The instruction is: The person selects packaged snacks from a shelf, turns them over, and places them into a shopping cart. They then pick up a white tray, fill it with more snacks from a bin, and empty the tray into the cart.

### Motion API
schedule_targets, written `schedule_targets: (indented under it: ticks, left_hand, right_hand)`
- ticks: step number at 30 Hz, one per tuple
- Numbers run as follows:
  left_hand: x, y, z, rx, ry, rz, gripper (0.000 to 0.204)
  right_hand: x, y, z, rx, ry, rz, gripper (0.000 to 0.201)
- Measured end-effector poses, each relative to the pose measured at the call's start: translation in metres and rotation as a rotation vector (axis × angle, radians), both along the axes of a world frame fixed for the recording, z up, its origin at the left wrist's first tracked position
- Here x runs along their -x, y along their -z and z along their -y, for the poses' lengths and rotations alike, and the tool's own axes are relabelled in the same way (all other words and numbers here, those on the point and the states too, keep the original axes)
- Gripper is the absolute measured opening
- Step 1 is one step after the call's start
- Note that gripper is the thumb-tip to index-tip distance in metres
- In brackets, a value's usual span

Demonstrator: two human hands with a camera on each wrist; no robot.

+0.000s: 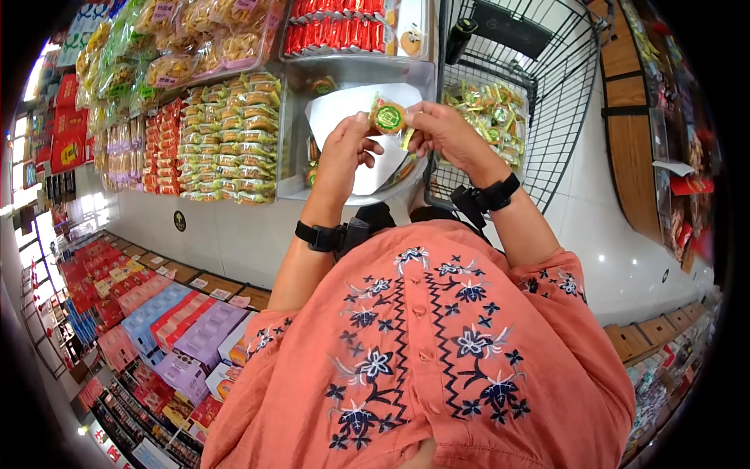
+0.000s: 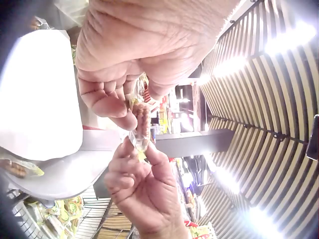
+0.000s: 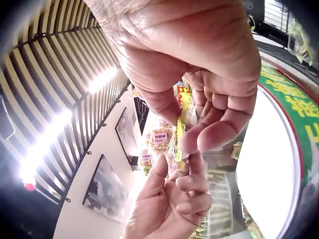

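Note:
A small round pastry in a clear and yellow wrapper, with a green round label, is held up between both hands. My left hand pinches the wrapper's left edge with thumb and fingertips. On the other side, my right hand pinches the wrapper's right end. The left wrist view shows the pastry edge-on, its ridged brown side between the two hands. Yellow wrapper shows between thumb and fingers in the right wrist view. Beneath the hands lies a white sheet in a grey bin.
A wire shopping cart with a heap of wrapped pastries stands right of the bin. Stacked packaged pastries line the left. Red packets fill a tray behind. Wooden shelving stands far right.

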State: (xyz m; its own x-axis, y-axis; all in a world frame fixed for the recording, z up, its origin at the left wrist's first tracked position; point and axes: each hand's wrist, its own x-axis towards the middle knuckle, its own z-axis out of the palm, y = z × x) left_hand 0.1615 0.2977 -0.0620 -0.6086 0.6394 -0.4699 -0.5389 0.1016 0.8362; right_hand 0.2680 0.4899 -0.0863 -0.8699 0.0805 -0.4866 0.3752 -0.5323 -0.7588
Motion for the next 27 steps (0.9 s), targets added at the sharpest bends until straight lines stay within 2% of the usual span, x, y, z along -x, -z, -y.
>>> schedule_targets:
  ticks: [16,19,23,26,27]
  left_hand:
    - [0.023,0.011,0.009,0.001,0.013,0.017,0.039]
    - [0.030,0.019,0.008,0.054,0.016,-0.114,0.045]
    - [0.048,0.025,0.007,0.232,0.063,-0.485,0.053]
    - [0.063,0.029,0.006,0.260,0.117,-0.914,0.050]
    - [0.064,0.017,0.003,0.294,0.153,-0.919,0.048]
  right_hand:
    - [0.025,0.001,0.009,-0.052,-0.005,-0.015,0.033]
    - [0.029,-0.007,0.009,-0.130,0.003,-0.007,0.037]
    - [0.037,0.005,0.009,-0.266,0.019,-0.025,0.036]
    - [0.044,0.005,0.011,-0.370,0.013,-0.030,0.034]
    - [0.047,0.007,0.012,-0.407,0.012,-0.045,0.033]
